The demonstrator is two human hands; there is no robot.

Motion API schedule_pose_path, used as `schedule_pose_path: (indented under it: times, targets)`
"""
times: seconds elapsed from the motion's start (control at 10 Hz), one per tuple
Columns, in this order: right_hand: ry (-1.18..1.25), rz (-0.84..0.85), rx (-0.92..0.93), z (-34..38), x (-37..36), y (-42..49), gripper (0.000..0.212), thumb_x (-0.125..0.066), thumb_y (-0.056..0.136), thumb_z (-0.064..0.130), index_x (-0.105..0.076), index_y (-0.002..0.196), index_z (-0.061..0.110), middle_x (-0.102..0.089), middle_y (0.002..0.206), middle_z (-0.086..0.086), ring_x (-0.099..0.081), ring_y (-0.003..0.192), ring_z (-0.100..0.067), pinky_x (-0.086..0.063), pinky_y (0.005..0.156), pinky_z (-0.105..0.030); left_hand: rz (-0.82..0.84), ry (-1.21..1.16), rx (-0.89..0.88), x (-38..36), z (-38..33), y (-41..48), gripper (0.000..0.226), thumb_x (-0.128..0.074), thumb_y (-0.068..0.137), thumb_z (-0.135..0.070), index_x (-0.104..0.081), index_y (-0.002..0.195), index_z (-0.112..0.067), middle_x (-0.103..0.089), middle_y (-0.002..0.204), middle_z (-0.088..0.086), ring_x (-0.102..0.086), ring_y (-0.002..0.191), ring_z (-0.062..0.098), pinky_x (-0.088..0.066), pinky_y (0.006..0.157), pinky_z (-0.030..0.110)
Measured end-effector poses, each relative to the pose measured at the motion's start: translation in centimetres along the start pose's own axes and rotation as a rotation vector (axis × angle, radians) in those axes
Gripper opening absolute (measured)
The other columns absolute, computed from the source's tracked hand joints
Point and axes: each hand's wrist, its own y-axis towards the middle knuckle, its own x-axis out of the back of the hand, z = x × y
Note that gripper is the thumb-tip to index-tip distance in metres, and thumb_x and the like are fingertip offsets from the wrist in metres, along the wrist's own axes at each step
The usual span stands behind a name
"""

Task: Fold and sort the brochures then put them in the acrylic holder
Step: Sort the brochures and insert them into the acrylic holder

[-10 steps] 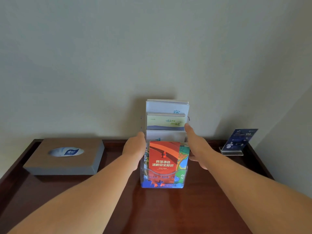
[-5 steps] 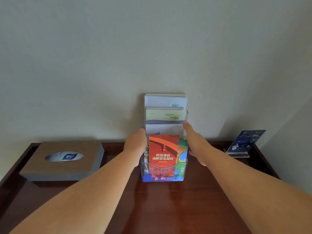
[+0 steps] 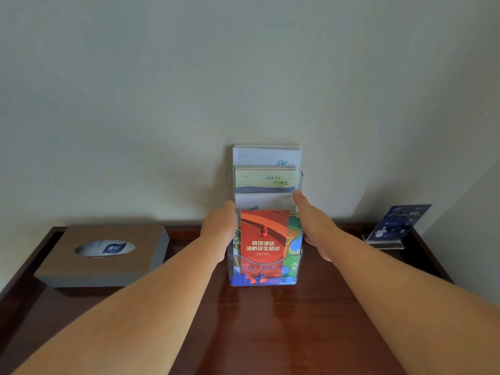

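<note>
Head view, single entry.

Item: acrylic holder (image 3: 301,180), tiered and upright on the dark wooden worktop (image 3: 270,334). Its back is at the wall (image 3: 243,77); whether it touches cannot be told.

Contents, back to front:
- white-and-blue brochures (image 3: 266,156)
- yellow-green brochures (image 3: 265,180)
- white brochures (image 3: 263,203)
- red brochure (image 3: 264,236) in the front pocket, with a map-print brochure (image 3: 295,239) behind it, showing at the right

Grips:
- The left grip (image 3: 220,228) lies against the holder's left side. Its fingers are hidden, so whether they curl round it cannot be told.
- The right grip (image 3: 313,228) lies along the right side with its fingers stretched. One fingertip (image 3: 297,194) touches the upper wall, and nothing is pinched.

Change: a second ago the holder's base stood nearer the person than the front edge of the tissue box (image 3: 102,253). It is now about level with that edge, so the holder has been slid back toward the wall. Over the last half second it has barely shifted.

Meaning: folding, sorting and loading look finished. Probably only the final seating of the holder and letting go remain.

Surroundings: the tissue box sits well to the left. A small sign stand (image 3: 397,223) sits at the far right rear. Both are well apart from the holder.

Obstruction: only the wall, which limits any further push.
</note>
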Motion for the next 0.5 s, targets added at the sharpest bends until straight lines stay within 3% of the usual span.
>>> schedule_pose_path:
  times: [0.1, 0.2, 0.3, 0.4, 0.5]
  targets:
    - [0.006, 0.013, -0.010, 0.1, -0.2, -0.4, 0.060, -0.029, 0.094, 0.070, -0.059, 0.111, 0.022, -0.076, 0.093, -0.005, -0.072, 0.079, -0.013, -0.041, 0.055, -0.023, 0.026, 0.016, -0.029, -0.1, 0.2, 0.1, 0.037, -0.028, 0.099, -0.035, -0.051, 0.086, -0.009, -0.069, 0.101, 0.021, -0.066, 0.095, 0.035, -0.047, 0.079, 0.039]
    - [-0.012, 0.010, -0.009, 0.3, -0.3, -0.7, 0.061, -0.029, 0.095, 0.068, -0.057, 0.118, 0.019, -0.074, 0.100, -0.007, -0.072, 0.087, -0.018, -0.041, 0.056, -0.024, 0.041, 0.054, -0.029, 0.0, 0.4, -0.1, 0.035, -0.028, 0.100, -0.035, -0.044, 0.080, -0.011, -0.063, 0.088, 0.015, -0.056, 0.070, 0.025, -0.038, 0.065, 0.034]
    - [-0.074, -0.025, 0.007, 0.4, -0.6, -1.2, 0.063, -0.028, 0.097, 0.066, -0.057, 0.120, 0.015, -0.073, 0.101, -0.008, -0.070, 0.088, -0.018, -0.039, 0.055, -0.024, 0.075, 0.127, -0.044, 0.4, 0.6, -0.6, 0.037, -0.030, 0.099, -0.037, -0.049, 0.080, -0.011, -0.068, 0.080, 0.012, -0.057, 0.063, 0.019, -0.037, 0.058, 0.029]
    - [-0.133, -0.058, 0.044, 0.1, -0.5, -1.4, 0.063, -0.028, 0.097, 0.065, -0.057, 0.119, 0.013, -0.072, 0.102, -0.008, -0.069, 0.088, -0.018, -0.039, 0.056, -0.026, 0.085, 0.240, -0.152, 0.7, 0.9, -0.9, 0.036, -0.032, 0.098, -0.032, -0.054, 0.083, -0.008, -0.071, 0.089, 0.017, -0.061, 0.068, 0.021, -0.039, 0.056, 0.028]
    - [-0.280, -0.137, 0.100, -0.1, 0.0, -2.6, 0.067, -0.030, 0.095, 0.063, -0.052, 0.129, 0.010, -0.067, 0.117, -0.010, -0.065, 0.098, -0.021, -0.048, 0.070, -0.034, 0.086, 0.367, -0.271, 1.0, 0.9, -2.3, 0.031, -0.035, 0.096, -0.025, -0.049, 0.077, -0.006, -0.053, 0.073, 0.016, -0.044, 0.063, 0.019, -0.032, 0.056, 0.031]
